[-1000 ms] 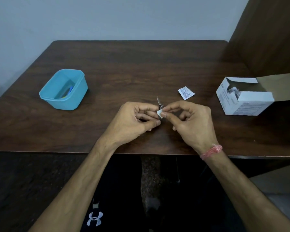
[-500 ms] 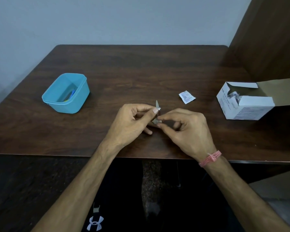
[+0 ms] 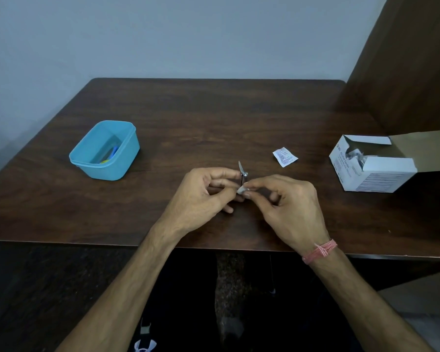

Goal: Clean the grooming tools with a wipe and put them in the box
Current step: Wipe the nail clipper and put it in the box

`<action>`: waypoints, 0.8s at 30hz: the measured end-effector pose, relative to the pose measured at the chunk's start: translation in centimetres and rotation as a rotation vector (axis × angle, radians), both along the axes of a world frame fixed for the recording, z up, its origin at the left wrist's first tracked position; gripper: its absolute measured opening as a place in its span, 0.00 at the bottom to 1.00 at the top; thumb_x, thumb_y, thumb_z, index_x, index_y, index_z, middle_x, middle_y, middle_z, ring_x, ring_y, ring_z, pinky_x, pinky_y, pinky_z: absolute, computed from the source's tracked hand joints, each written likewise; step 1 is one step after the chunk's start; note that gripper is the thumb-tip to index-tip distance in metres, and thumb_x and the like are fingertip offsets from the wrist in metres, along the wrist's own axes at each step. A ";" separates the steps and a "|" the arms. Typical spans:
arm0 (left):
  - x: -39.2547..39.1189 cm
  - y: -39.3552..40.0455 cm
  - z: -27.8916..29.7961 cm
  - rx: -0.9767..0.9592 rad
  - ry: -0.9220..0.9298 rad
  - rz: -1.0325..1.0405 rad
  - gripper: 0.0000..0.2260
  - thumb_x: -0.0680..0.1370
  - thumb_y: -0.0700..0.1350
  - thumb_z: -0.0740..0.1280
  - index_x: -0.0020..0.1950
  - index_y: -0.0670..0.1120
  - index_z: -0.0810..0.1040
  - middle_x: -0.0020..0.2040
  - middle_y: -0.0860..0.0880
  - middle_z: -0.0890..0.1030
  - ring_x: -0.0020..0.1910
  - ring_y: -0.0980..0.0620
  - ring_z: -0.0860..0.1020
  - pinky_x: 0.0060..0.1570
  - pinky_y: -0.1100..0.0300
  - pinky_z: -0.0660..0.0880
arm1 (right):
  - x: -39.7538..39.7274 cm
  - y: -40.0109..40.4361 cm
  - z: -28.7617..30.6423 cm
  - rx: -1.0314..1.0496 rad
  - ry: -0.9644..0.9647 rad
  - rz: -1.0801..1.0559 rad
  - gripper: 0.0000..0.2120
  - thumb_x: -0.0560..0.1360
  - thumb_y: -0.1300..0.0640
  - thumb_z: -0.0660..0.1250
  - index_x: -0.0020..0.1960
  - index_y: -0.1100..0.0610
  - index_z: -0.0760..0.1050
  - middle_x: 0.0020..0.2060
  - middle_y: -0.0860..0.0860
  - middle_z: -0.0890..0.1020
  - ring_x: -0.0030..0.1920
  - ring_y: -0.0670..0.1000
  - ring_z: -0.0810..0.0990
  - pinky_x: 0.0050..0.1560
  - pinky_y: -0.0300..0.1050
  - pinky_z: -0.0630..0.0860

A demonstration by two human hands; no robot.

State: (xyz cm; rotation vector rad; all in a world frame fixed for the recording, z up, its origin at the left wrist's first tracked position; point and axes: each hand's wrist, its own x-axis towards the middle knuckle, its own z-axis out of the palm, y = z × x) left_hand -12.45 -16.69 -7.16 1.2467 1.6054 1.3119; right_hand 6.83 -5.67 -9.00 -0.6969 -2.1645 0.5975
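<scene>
Over the near middle of the dark brown wooden desk (image 3: 214, 118), the left hand (image 3: 198, 199) pinches a small silver metal nail clipper (image 3: 243, 175) between thumb and fingertips, its grip grasping the tool so that the thin lever points up and away. The right hand (image 3: 287, 207) meets it from the other side, its grip clenched round a small folded white wipe (image 3: 241, 190), which is pressed against the lower end of the clipper. A pink thread band (image 3: 320, 251) circles the right wrist.

Well to the left stands an open light blue plastic box (image 3: 104, 149), with blue and yellow items lying inside. A torn white sachet (image 3: 285, 156) lies flat on the desk beyond the right hand. At the far right sits an open white cardboard carton (image 3: 374, 171) holding more sachets.
</scene>
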 end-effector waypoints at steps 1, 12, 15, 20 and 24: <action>0.0 -0.1 0.0 -0.002 0.002 -0.013 0.15 0.84 0.32 0.72 0.67 0.46 0.86 0.52 0.49 0.92 0.53 0.48 0.91 0.48 0.52 0.87 | 0.0 0.0 0.1 0.001 0.006 -0.005 0.07 0.76 0.55 0.83 0.52 0.46 0.90 0.46 0.37 0.87 0.28 0.49 0.75 0.38 0.39 0.78; 0.4 0.0 0.1 0.003 0.019 0.006 0.16 0.80 0.36 0.80 0.66 0.46 0.87 0.50 0.51 0.91 0.49 0.54 0.90 0.40 0.56 0.86 | 0.1 0.2 0.4 -0.048 0.013 0.010 0.07 0.75 0.54 0.84 0.50 0.44 0.91 0.42 0.37 0.87 0.28 0.51 0.76 0.37 0.34 0.72; 0.4 0.1 -0.1 0.008 0.015 0.031 0.16 0.79 0.34 0.79 0.62 0.50 0.88 0.52 0.51 0.91 0.48 0.52 0.90 0.37 0.54 0.86 | 0.1 0.0 0.5 -0.057 0.019 -0.010 0.07 0.75 0.54 0.83 0.50 0.45 0.90 0.38 0.32 0.84 0.29 0.49 0.76 0.36 0.33 0.71; 0.4 0.3 -0.3 0.001 0.011 0.076 0.16 0.78 0.35 0.80 0.62 0.52 0.89 0.55 0.51 0.91 0.48 0.48 0.90 0.39 0.50 0.87 | 0.0 0.0 0.7 -0.087 -0.033 0.024 0.06 0.76 0.54 0.83 0.51 0.46 0.91 0.32 0.26 0.78 0.27 0.46 0.75 0.35 0.29 0.67; 0.7 0.5 0.0 0.002 -0.009 0.128 0.17 0.77 0.32 0.78 0.60 0.51 0.90 0.51 0.50 0.91 0.47 0.49 0.90 0.35 0.55 0.85 | 0.1 -0.2 1.0 -0.057 -0.052 0.052 0.06 0.76 0.55 0.83 0.51 0.46 0.90 0.34 0.25 0.79 0.27 0.48 0.75 0.36 0.35 0.71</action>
